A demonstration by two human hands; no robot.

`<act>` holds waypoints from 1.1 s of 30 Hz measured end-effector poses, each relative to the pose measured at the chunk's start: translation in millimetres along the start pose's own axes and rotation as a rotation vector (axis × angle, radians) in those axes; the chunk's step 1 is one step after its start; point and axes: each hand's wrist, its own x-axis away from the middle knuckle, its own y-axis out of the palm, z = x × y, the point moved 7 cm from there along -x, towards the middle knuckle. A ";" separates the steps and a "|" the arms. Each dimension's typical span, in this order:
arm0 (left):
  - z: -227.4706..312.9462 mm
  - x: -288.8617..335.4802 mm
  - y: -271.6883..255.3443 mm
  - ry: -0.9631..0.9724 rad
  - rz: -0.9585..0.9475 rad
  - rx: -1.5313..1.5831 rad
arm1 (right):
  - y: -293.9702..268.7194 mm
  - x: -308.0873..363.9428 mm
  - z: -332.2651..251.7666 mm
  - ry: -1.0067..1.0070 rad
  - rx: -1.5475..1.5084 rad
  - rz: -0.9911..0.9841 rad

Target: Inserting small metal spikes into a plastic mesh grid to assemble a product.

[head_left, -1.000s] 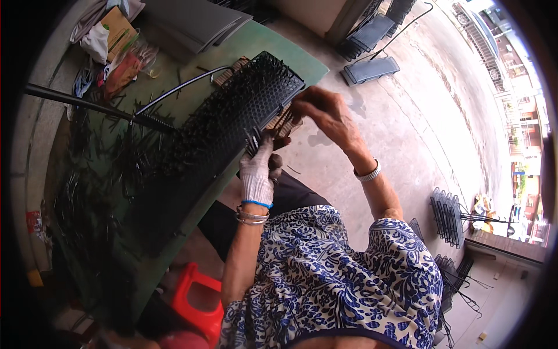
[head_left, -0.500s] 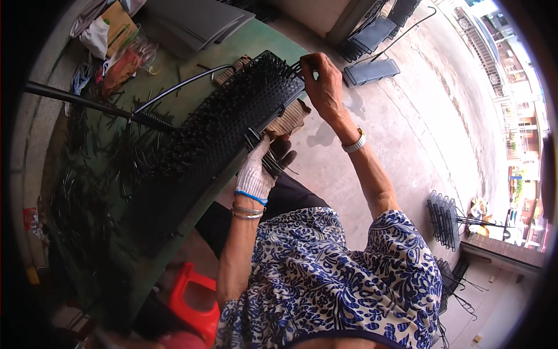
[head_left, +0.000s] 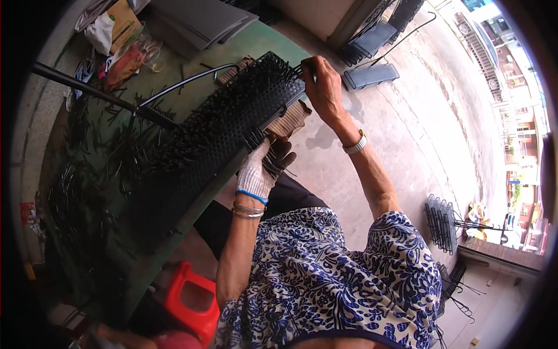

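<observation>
Head view: my gloved left hand (head_left: 257, 167) is clamped around a bundle of thin black strips (head_left: 271, 163) just beside the near edge of a black perforated panel (head_left: 264, 114), while my bare right hand (head_left: 324, 87) has thumb and fingers pinched together on a few dark pieces (head_left: 298, 69) at its upper right corner. Thick with black bristles (head_left: 232, 104), the panel lies slantwise along the edge of a green table (head_left: 276, 39), corrugated cardboard (head_left: 289, 120) showing beneath.
</observation>
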 end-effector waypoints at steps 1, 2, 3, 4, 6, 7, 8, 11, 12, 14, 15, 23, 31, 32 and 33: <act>-0.3 0.3 1.3 0.000 -0.002 0.000 | 2.8 2.4 3.8 0.014 -0.010 -0.014; 0.6 1.3 2.6 0.009 0.005 -0.013 | 5.1 3.3 4.7 0.027 -0.021 -0.029; 1.7 2.0 3.2 0.018 0.012 -0.027 | 5.2 3.9 4.9 0.025 -0.021 -0.028; 2.1 1.9 3.0 0.019 0.012 -0.027 | 4.6 4.7 4.3 0.014 -0.015 -0.029; 1.2 1.0 0.8 0.016 0.011 -0.004 | 2.8 5.3 -0.3 0.000 -0.010 -0.030; 1.1 0.3 -1.7 0.017 0.011 -0.003 | 3.1 5.2 -2.0 0.013 0.012 -0.042; 1.2 -0.4 -2.4 0.012 -0.010 0.002 | 2.9 4.9 -2.8 0.026 0.034 -0.053; 0.9 -1.7 -5.4 0.010 -0.032 0.006 | 5.6 3.2 0.4 0.029 0.091 -0.085; 1.0 -1.7 -5.8 0.013 -0.031 0.004 | 6.3 2.0 2.8 0.028 0.091 -0.086; 1.2 -1.3 -6.8 0.021 -0.021 0.005 | 15.2 -0.5 7.2 0.037 0.026 -0.200; 1.6 -0.9 -7.7 0.027 -0.011 0.005 | 15.2 -1.7 7.4 0.036 0.026 -0.201; 6.5 0.9 -11.5 0.069 0.083 -0.140 | 25.5 -3.1 -2.7 -0.007 0.136 -0.235; 5.2 4.1 -13.7 0.092 0.098 -0.102 | 19.5 7.2 1.7 0.103 0.161 -0.127; 5.7 4.0 -12.8 0.093 0.095 -0.110 | 19.2 7.1 3.9 0.122 0.153 -0.113; 5.9 4.4 -12.0 0.094 0.092 -0.118 | 19.8 7.2 6.1 0.122 0.153 -0.113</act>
